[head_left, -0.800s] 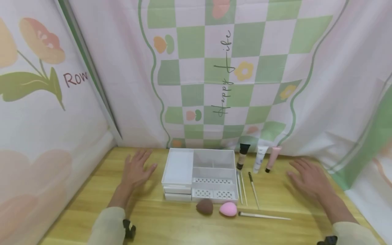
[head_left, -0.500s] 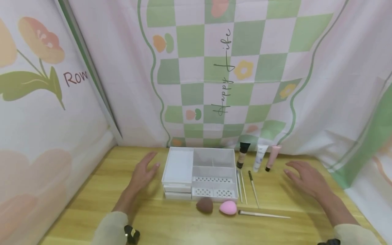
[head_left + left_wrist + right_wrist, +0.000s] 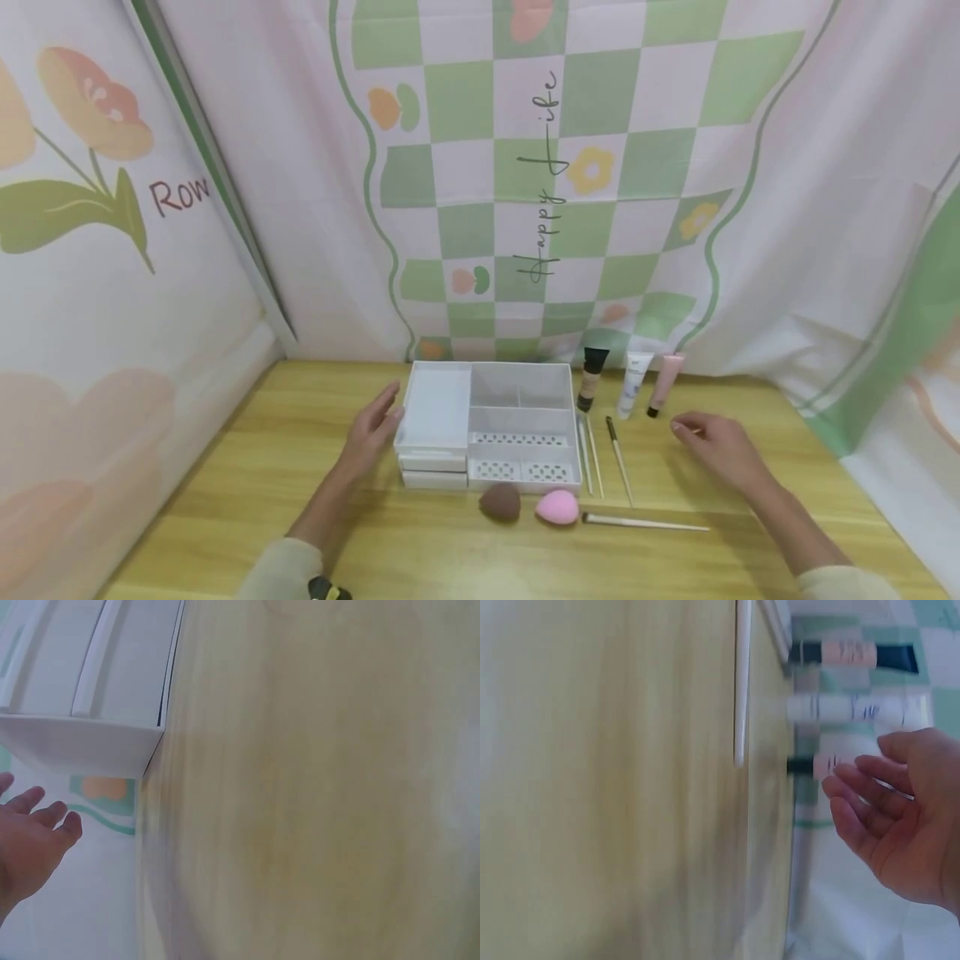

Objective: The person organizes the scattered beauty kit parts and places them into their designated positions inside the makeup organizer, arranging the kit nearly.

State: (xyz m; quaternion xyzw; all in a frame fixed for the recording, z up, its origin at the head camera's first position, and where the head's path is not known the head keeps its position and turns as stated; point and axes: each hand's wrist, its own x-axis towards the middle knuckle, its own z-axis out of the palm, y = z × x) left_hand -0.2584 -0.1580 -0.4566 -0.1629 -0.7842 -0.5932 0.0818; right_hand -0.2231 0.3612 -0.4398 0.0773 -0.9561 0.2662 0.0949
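Note:
A white organizer box (image 3: pixel 520 425) with drawers on its left and open compartments on its right stands at the table's middle. My left hand (image 3: pixel 369 429) is at its left side, fingertips close to the wall; the left wrist view shows the hand (image 3: pixel 34 840) with loosely bent fingers and nothing in them. My right hand (image 3: pixel 716 446) hovers right of a pink tube (image 3: pixel 665 385), fingers loosely curled and holding nothing. Beside that tube stand a white tube (image 3: pixel 634 385) and a black-capped foundation tube (image 3: pixel 592 380). In the right wrist view the hand (image 3: pixel 907 814) overlaps the pink tube.
Several makeup brushes lie right of the box, among them a dark-tipped brush (image 3: pixel 619 462) and a brush lying crosswise (image 3: pixel 645 523). A brown makeup sponge (image 3: pixel 500 503) and a pink makeup sponge (image 3: pixel 557 507) sit before the box. A patterned curtain (image 3: pixel 525 183) hangs behind the table (image 3: pixel 450 550).
My left hand has moved right, up to the organizer's left side. My right hand has moved left toward the tubes, its fingers curling more. The objects on the table stay where they were.

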